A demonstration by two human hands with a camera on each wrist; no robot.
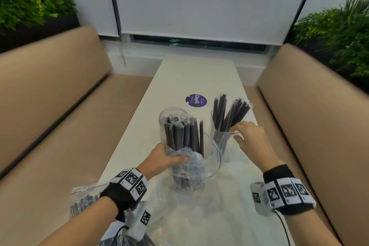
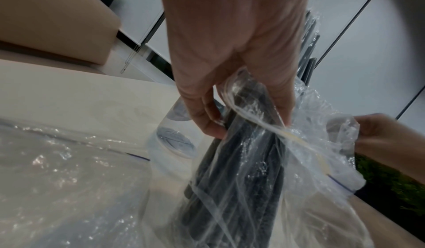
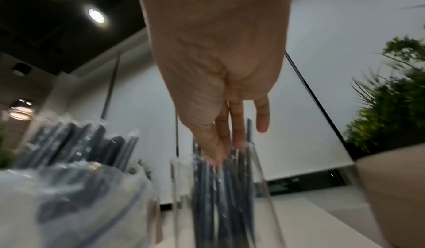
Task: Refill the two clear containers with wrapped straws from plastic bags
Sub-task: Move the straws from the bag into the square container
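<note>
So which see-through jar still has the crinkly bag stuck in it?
The near jar, held by the left hand: its straws are wrapped in the plastic bag. The far jar by the right hand has none.

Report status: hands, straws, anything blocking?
Left hand grips bagged straws. Right hand open at right container, fingers among its straws. Loose plastic bag in front.
</note>
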